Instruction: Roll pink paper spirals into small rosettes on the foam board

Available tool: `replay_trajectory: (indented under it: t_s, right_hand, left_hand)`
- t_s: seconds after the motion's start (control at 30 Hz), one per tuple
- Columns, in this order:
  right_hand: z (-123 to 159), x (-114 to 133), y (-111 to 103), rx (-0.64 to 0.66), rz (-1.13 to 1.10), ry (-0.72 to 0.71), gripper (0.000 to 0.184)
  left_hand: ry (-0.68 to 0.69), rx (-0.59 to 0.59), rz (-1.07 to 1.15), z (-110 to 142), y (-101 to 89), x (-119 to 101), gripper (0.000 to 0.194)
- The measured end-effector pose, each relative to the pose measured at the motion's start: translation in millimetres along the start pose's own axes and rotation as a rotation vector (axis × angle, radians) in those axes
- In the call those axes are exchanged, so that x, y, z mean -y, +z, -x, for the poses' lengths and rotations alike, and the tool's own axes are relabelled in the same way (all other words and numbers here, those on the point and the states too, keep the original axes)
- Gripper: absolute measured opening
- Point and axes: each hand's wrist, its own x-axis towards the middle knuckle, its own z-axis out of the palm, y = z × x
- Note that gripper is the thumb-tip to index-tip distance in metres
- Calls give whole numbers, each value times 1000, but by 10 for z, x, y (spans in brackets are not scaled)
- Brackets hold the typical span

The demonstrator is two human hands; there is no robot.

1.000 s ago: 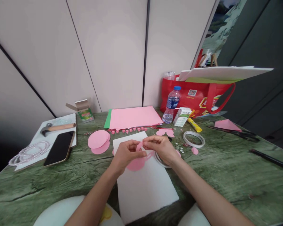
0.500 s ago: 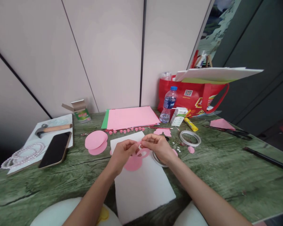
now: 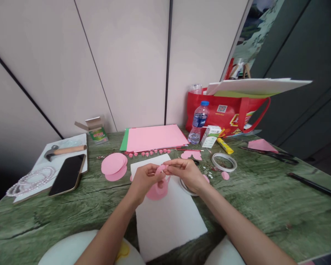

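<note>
My left hand [image 3: 145,181] and my right hand [image 3: 187,173] meet above the white sheet [image 3: 169,221]. Between them is a narrow pink paper strip [image 3: 160,168], curled into a loop. The fingertips of both hands pinch it, the right ones close to its upper end. Directly below the strip a pink paper circle [image 3: 155,196] lies on the white sheet, partly covered by my left fingers. Whether the strip is joined to this circle I cannot tell. A roll of tape [image 3: 183,188] sits beneath my right wrist, mostly hidden.
Stacked pink paper circles [image 3: 114,164] lie left of the sheet. Behind are small pink rolls [image 3: 147,153], pink paper sheets [image 3: 157,137] and a water bottle [image 3: 199,123]. Another tape roll [image 3: 224,162] and scissors [image 3: 281,156] lie right; a phone [image 3: 68,176] and hammer [image 3: 66,150] left.
Both hands stay over the white sheet, keeping hold of the strip. The strip has turned and curled differently between the fingertips, its loop hanging lower. The camera view shifted slightly.
</note>
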Motion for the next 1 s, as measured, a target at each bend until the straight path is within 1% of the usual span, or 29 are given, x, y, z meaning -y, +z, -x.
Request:
replay_trajectory:
  t_s: [0.23, 0.37, 0.47, 0.6, 0.77, 0.9, 1.0]
  right_hand:
    - [8, 22, 13, -12, -43, -11, 21]
    - [2, 28, 12, -23, -12, -34, 20]
    - [-6, 42, 3, -62, -5, -32, 20]
    - [-10, 59, -12, -102, -15, -27, 20]
    - [-17, 52, -34, -62, -71, -15, 23]
    - [-17, 66, -41, -75, -82, -23, 22]
    - [-16, 75, -33, -82, -76, -43, 20]
  left_hand:
    - [-58, 56, 36, 13, 21, -12, 33]
    - [-46, 90, 41, 14, 23, -11, 28]
    - [-26, 115, 41, 16, 18, -15, 22]
    - [16, 89, 31, 11, 4, -26, 22]
    - [43, 36, 28, 7, -9, -33, 22]
    - [49, 10, 25, 0, -17, -15, 21]
    - [57, 15, 5, -4, -22, -5, 20]
